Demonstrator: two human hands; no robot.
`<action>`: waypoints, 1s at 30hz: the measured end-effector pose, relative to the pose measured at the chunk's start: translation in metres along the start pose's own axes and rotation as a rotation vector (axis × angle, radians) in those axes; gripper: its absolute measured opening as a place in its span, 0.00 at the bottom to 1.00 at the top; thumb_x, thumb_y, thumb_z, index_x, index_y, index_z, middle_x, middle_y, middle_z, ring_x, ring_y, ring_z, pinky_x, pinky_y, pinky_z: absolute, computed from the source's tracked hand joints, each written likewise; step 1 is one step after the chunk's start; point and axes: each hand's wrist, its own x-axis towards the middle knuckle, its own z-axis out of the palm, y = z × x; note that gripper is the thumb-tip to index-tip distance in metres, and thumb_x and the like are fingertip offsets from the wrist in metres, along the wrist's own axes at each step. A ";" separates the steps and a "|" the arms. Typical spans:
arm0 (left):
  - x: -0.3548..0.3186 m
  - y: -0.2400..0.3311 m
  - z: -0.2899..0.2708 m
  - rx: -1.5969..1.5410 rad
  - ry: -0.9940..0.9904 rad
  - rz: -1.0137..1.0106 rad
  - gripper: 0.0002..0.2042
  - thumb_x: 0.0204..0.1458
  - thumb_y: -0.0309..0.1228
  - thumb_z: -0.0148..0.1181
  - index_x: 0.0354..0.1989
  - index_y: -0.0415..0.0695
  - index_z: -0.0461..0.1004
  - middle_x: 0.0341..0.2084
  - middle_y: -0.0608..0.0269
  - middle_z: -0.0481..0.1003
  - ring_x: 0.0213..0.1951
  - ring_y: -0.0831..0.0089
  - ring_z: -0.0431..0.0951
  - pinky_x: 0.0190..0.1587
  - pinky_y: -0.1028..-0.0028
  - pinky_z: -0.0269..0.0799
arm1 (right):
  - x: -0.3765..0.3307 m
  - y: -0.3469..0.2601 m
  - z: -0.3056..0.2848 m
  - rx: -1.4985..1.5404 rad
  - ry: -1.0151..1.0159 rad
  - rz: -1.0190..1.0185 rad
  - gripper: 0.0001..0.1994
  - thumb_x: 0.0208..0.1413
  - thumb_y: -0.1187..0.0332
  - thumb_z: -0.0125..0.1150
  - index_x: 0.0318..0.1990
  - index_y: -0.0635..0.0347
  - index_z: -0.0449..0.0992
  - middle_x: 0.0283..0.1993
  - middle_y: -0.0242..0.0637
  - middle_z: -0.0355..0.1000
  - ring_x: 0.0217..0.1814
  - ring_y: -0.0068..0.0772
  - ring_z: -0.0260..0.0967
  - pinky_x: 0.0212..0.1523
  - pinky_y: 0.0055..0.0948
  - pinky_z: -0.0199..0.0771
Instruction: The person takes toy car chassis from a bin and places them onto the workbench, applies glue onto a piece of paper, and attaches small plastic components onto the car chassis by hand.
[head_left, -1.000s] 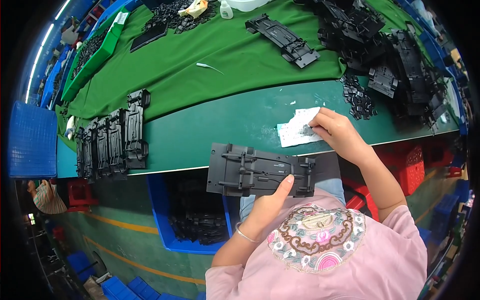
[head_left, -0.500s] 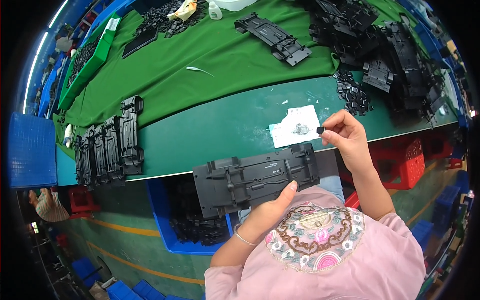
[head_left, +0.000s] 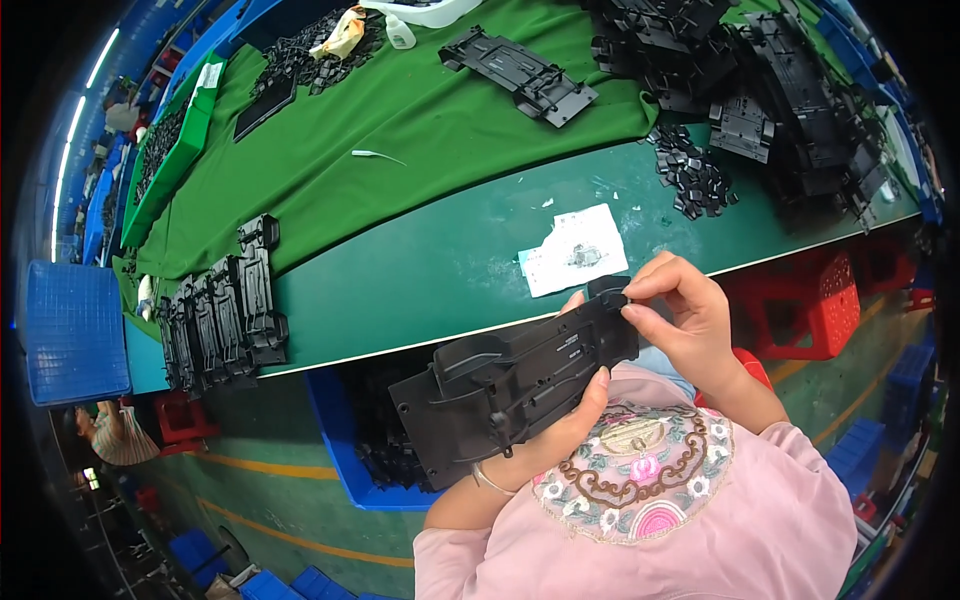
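A long black plastic chassis point(head_left: 540, 375), like the underside of a toy car, is tilted in front of me over the table's near edge. My left hand point(head_left: 565, 428) grips it from below, with the thumb on its near long edge and a fingertip showing past the far edge. My right hand point(head_left: 690, 322) is at the chassis's right end, thumb and forefinger pinched against it. The small black piece between those fingertips is mostly hidden now. Just beyond the chassis, a white paper sheet point(head_left: 600, 232) with a grey smear lies on the table.
Small black pieces point(head_left: 690, 172) are heaped near the right edge, beside stacked black chassis point(head_left: 800, 95). Several chassis point(head_left: 225, 310) stand in a row at left; another chassis point(head_left: 520, 75) lies on the green cloth point(head_left: 330, 180). A blue bin point(head_left: 345, 455) sits below; red stools point(head_left: 830, 305) stand right.
My right hand has brought the small black piece from beside the paper down to the chassis's right end. The chassis has tilted, its left end lower.
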 end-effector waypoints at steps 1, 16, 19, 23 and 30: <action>0.000 0.001 0.001 -0.037 0.021 -0.006 0.28 0.43 0.25 0.49 0.53 0.34 0.46 0.39 0.57 0.64 0.39 0.75 0.65 0.42 0.76 0.61 | 0.000 0.001 0.000 -0.078 -0.010 -0.033 0.07 0.38 0.82 0.54 0.28 0.64 0.67 0.26 0.33 0.63 0.28 0.22 0.62 0.30 0.18 0.63; 0.000 -0.002 0.002 -0.020 0.061 -0.002 0.28 0.42 0.24 0.49 0.53 0.35 0.46 0.34 0.61 0.66 0.33 0.80 0.67 0.37 0.80 0.64 | 0.007 0.000 -0.002 -0.281 -0.114 -0.110 0.07 0.35 0.82 0.55 0.26 0.65 0.67 0.24 0.34 0.64 0.26 0.25 0.64 0.27 0.19 0.63; -0.001 -0.003 0.002 -0.001 0.055 -0.007 0.28 0.42 0.24 0.49 0.53 0.35 0.47 0.34 0.60 0.67 0.34 0.79 0.67 0.38 0.80 0.64 | 0.009 0.001 -0.005 -0.283 -0.146 -0.110 0.07 0.35 0.82 0.55 0.26 0.66 0.67 0.24 0.35 0.64 0.26 0.25 0.64 0.27 0.19 0.63; 0.000 -0.003 0.002 0.023 0.042 0.000 0.28 0.42 0.24 0.48 0.53 0.35 0.47 0.36 0.59 0.66 0.37 0.78 0.66 0.40 0.78 0.63 | 0.008 0.002 -0.006 -0.274 -0.164 -0.098 0.07 0.35 0.82 0.56 0.26 0.66 0.67 0.25 0.35 0.65 0.26 0.25 0.64 0.27 0.19 0.63; -0.001 -0.005 0.002 0.009 0.030 -0.015 0.27 0.42 0.24 0.48 0.53 0.33 0.47 0.40 0.55 0.64 0.42 0.74 0.65 0.43 0.76 0.61 | 0.007 0.004 -0.004 -0.251 -0.163 -0.094 0.07 0.35 0.82 0.56 0.26 0.66 0.68 0.25 0.35 0.65 0.26 0.25 0.64 0.26 0.19 0.63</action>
